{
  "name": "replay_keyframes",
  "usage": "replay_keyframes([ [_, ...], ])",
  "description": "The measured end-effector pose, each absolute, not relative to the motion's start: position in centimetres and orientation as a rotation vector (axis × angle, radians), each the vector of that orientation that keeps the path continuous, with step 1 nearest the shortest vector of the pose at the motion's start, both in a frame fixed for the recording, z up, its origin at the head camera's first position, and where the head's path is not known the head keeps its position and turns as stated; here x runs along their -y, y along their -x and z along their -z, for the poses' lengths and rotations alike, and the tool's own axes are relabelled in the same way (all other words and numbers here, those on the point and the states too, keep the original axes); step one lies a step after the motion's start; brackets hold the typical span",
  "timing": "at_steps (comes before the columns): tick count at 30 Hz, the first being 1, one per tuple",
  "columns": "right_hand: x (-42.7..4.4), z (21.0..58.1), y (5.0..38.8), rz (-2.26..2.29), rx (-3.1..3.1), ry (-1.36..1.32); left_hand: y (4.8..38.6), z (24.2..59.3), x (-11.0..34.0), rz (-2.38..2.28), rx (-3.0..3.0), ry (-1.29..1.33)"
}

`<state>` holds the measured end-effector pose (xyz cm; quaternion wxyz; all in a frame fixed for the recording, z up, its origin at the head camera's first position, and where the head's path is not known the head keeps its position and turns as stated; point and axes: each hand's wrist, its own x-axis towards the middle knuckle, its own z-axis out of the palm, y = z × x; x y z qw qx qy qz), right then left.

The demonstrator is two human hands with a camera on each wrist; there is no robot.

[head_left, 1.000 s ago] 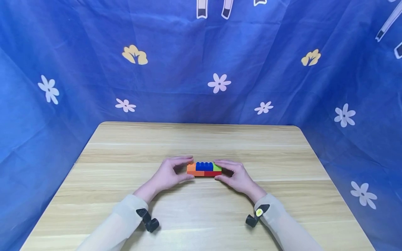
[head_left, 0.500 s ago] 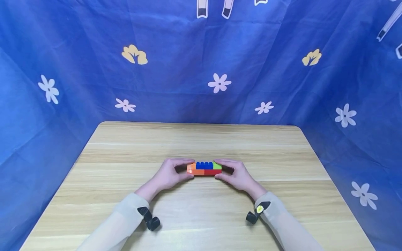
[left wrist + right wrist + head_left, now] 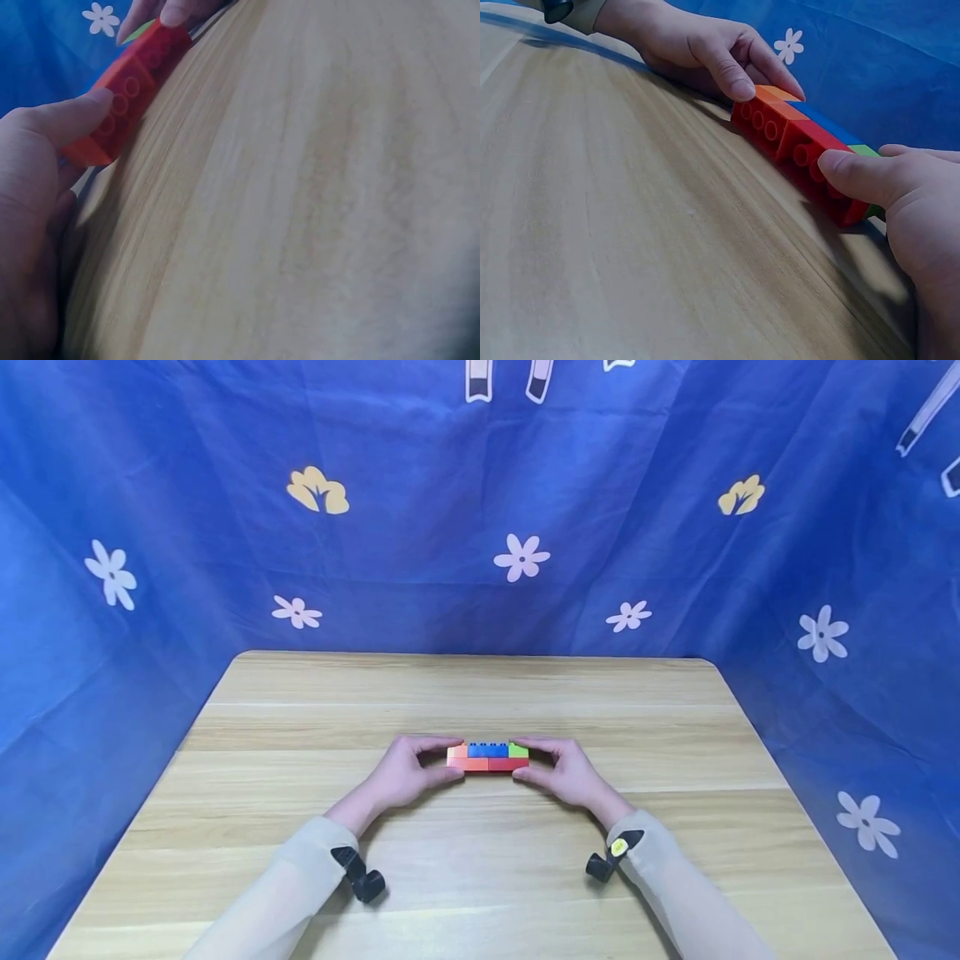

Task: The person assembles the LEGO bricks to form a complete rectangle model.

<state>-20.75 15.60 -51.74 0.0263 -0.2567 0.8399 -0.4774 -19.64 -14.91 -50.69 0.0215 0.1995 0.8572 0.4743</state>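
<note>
Two layers of toy building bricks form one joined bar: an orange brick [image 3: 468,764] and a red brick [image 3: 508,764] side by side, with a blue brick [image 3: 488,750], a green brick [image 3: 519,751] and another orange brick on their studded side. In both wrist views the hollow undersides with round tubes face me, so the bar is tipped back. My left hand [image 3: 397,772] pinches the orange end, thumb on the underside. At the red and green end, my right hand [image 3: 573,772] pinches likewise, its thumb [image 3: 847,166] on the red brick's underside.
The bar is held over a light wood-grain table [image 3: 480,868]. A blue cloth [image 3: 420,527] with flowers hangs behind and along both sides. Small black wrist cameras [image 3: 367,885] stick out from the sleeves just above the tabletop.
The brick bar has tipped backward, its studs turning away from me, and risen slightly in the head view. Both hands keep their hold and move with it.
</note>
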Motion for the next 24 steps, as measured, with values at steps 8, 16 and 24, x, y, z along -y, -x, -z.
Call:
replay_keyframes([
  [8, -16.02, 52.02, 21.62, 1.47, -2.546, 0.787, 20.18, 50.66, 14.91, -1.467, -2.635, -0.604],
  [16, -15.9, 52.16, 21.61, 1.459, -2.497, 0.77, 20.0, 50.99, 15.15, -1.46, -2.611, -0.565],
  [24, -15.87, 51.96, 21.49, 1.412, -2.515, 0.794, 19.53, 50.87, 15.16, -1.458, -2.625, -0.551],
])
